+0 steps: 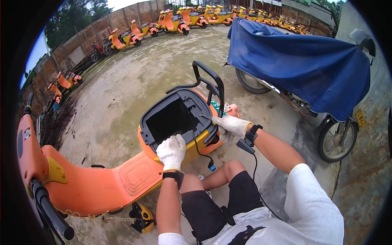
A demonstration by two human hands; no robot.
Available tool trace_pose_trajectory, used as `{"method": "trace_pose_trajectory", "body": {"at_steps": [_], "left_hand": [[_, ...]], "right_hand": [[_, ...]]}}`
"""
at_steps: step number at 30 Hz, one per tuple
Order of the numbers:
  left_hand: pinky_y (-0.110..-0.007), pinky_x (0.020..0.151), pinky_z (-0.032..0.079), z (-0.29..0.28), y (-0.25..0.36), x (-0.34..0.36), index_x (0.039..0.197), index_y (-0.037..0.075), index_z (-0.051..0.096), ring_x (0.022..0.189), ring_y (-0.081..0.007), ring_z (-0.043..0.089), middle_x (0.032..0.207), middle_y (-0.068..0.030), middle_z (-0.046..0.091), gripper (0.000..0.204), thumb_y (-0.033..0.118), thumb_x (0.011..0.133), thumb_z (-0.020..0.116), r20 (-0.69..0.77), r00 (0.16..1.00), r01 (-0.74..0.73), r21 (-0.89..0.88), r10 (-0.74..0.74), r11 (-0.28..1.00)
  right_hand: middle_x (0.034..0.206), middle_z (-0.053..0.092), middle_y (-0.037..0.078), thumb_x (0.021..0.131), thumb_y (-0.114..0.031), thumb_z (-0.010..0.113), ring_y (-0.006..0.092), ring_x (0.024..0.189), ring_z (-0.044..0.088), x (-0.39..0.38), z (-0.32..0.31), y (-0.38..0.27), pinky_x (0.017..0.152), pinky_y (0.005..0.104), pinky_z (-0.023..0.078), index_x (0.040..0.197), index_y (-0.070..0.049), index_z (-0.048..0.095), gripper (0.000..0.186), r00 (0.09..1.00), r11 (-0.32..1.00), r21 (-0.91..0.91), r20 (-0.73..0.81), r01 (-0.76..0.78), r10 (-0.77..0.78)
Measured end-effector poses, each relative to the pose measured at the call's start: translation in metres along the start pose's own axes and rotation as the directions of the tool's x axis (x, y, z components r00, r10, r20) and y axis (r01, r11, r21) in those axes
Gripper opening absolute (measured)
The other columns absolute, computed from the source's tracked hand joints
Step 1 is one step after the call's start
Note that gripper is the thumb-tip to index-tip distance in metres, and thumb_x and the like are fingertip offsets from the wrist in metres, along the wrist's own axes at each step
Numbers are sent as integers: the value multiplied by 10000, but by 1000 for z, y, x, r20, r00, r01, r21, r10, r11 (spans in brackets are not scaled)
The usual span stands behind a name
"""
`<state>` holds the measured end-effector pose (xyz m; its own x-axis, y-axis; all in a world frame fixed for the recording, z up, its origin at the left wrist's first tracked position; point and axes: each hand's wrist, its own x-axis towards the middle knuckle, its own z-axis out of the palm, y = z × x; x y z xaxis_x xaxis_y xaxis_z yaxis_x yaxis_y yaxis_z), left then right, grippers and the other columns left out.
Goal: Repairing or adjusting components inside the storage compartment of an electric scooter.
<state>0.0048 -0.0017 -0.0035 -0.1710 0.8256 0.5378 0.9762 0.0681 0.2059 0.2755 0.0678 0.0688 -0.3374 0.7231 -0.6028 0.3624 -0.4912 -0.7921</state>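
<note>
Outdoors, an orange scooter (102, 183) with a smooth moulded plastic body lies on rough, stained concrete ground (130, 85). Its black rectangular battery compartment (173, 120) stands open, rim uppermost. The left hand (171, 151), in a white knit glove, rests on the compartment's near rim, fingers curled shut over the edge. The right hand (230, 125), likewise gloved, has its grip clamped on a thin metal tool (205, 116) at the far rim. A motorcycle under a blue fabric cover (302, 65) stands nearby.
</note>
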Motion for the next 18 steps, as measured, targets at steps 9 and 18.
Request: {"method": "trace_pose_trajectory", "body": {"at_steps": [9, 18], "left_hand": [[-488, 632, 589, 9, 3, -2, 709, 89, 727, 650, -358, 733, 720, -166, 744, 423, 351, 1000, 571, -50, 999, -9, 38, 11, 999], [-488, 597, 574, 4, 1, 0, 670, 96, 710, 618, -354, 716, 677, -157, 725, 421, 336, 994, 590, -74, 997, -28, 58, 33, 998]], "right_hand": [[624, 315, -66, 1110, -495, 488, 109, 464, 269, -2, 30, 19, 459, 317, 363, 803, -163, 471, 452, 986, 949, 279, -126, 143, -112], [681, 378, -46, 1094, -494, 517, 111, 491, 312, -11, 25, 11, 494, 322, 393, 880, -152, 522, 403, 992, 977, 199, -118, 73, -50]]}}
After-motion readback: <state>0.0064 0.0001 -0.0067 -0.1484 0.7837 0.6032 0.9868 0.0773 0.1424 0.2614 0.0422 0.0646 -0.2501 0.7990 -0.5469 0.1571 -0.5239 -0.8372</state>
